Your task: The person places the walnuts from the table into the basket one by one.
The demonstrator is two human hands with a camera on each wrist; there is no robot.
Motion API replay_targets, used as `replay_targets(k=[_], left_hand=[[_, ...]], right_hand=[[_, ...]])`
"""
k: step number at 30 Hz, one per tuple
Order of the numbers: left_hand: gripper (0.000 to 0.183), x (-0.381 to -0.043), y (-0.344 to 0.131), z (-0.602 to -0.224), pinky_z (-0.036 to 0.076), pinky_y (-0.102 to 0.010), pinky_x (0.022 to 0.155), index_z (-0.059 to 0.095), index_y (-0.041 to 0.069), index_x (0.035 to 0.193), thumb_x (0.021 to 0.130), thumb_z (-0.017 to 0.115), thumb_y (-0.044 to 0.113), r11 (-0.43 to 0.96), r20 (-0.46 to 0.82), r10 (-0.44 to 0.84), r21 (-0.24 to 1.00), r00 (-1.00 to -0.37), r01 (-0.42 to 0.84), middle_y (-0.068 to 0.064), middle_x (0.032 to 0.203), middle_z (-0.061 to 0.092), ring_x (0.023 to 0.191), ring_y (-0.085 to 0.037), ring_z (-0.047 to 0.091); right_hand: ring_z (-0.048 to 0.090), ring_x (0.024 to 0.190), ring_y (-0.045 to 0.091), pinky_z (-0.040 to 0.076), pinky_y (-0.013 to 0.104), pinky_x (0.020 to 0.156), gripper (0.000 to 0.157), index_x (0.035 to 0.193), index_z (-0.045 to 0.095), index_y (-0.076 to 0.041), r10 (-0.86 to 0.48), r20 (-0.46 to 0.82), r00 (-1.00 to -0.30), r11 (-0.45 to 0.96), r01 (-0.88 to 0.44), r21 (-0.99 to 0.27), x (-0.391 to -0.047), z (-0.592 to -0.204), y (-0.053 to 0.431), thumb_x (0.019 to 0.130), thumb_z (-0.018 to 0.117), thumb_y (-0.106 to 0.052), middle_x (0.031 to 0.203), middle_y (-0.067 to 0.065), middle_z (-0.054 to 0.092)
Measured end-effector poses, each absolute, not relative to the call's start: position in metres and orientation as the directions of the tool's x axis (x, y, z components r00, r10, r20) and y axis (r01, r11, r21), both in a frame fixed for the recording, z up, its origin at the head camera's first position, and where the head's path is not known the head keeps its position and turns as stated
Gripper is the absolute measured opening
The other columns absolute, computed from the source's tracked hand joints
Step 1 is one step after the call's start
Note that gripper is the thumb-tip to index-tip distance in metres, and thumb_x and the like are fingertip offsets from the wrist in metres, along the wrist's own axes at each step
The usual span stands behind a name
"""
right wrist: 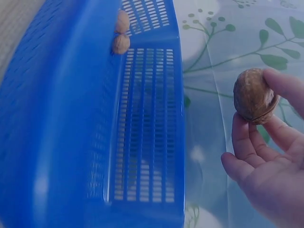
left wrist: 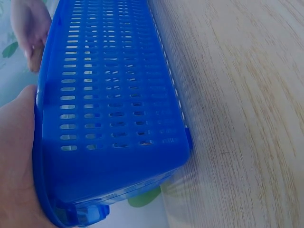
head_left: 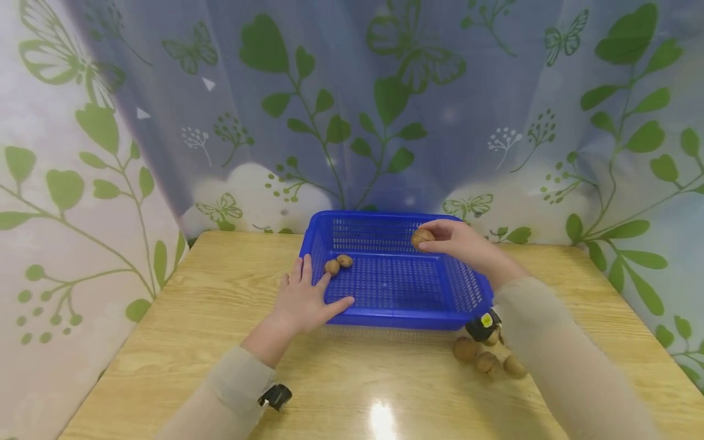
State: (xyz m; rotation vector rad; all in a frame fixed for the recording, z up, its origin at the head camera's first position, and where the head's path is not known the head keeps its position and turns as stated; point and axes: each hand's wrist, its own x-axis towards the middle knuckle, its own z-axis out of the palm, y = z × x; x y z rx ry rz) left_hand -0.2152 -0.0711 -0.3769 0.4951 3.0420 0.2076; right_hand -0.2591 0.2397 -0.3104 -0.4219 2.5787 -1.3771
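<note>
Head view: wooden table [head_left: 176, 333], yellowish with visible grain, spans the lower part of the frame; bright glare spot [head_left: 381, 418] on it at bottom centre; patterned cloth [head_left: 352, 177] hangs behind, blue-violet at upper centre, paler toward the left and right edges; green butterfly prints [head_left: 409, 46] at upper left, upper centre and upper right; green leaf prints [head_left: 264, 44] throughout; two small white triangles [head_left: 208, 84] at upper left; left wrist view: wood grain at right; right wrist view: cloth at upper right.
</note>
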Motion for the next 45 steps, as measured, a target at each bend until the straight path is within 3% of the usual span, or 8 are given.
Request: replay_targets(k=[10, 21, 32, 45], left_hand=[[0.088, -0.214, -0.068, -0.379, 0.014, -0.060, 0.105, 0.035, 0.013, 0.145, 0.084, 0.030, 0.075, 0.937, -0.026, 0.326, 0.141, -0.945, 0.319, -0.029, 0.150, 0.006, 0.139, -0.042, 0.002], [0.088, -0.212, -0.071, -0.378, 0.013, -0.060, 0.105, 0.036, 0.012, 0.144, 0.083, 0.032, 0.075, 0.940, -0.018, 0.314, 0.145, -0.949, 0.308, -0.029, 0.150, 0.007, 0.139, -0.042, 0.001], [0.088, -0.208, -0.068, -0.378, 0.013, -0.059, 0.106, 0.038, 0.011, 0.144, 0.084, 0.031, 0.076, 0.940, -0.023, 0.316, 0.145, -0.948, 0.310, -0.029, 0.150, 0.008, 0.139, -0.041, 0.003], [0.089, -0.214, -0.073, -0.376, 0.012, -0.058, 0.106, 0.037, 0.010, 0.144, 0.083, 0.031, 0.076, 0.941, -0.012, 0.306, 0.154, -0.952, 0.301, -0.030, 0.150, 0.007, 0.138, -0.042, 0.000]], right_hand=[[0.047, 0.119, 0.030, 0.030, 0.050, 0.102, 0.052, 0.132, 0.049, -0.003, -0.360, -0.092, -0.928, 0.485, -0.102, -0.869, -0.298, -0.322, 0.206, 0.088, 0.066, -0.025, 0.127, 0.016, 0.053], [0.045, 0.121, 0.030, 0.031, 0.047, 0.103, 0.051, 0.131, 0.050, -0.002, -0.366, -0.129, -0.922, 0.518, -0.086, -0.851, -0.335, -0.344, 0.175, 0.087, 0.067, -0.022, 0.127, 0.016, 0.053], [0.051, 0.116, 0.031, 0.042, 0.040, 0.095, 0.047, 0.128, 0.051, 0.004, -0.320, -0.210, -0.924, 0.568, -0.010, -0.823, -0.346, -0.370, 0.158, 0.089, 0.064, -0.017, 0.124, 0.019, 0.055], [0.048, 0.120, 0.032, 0.041, 0.039, 0.097, 0.048, 0.134, 0.043, 0.006, -0.289, -0.168, -0.942, 0.538, -0.015, -0.842, -0.351, -0.361, 0.160, 0.093, 0.057, -0.014, 0.131, 0.021, 0.049]])
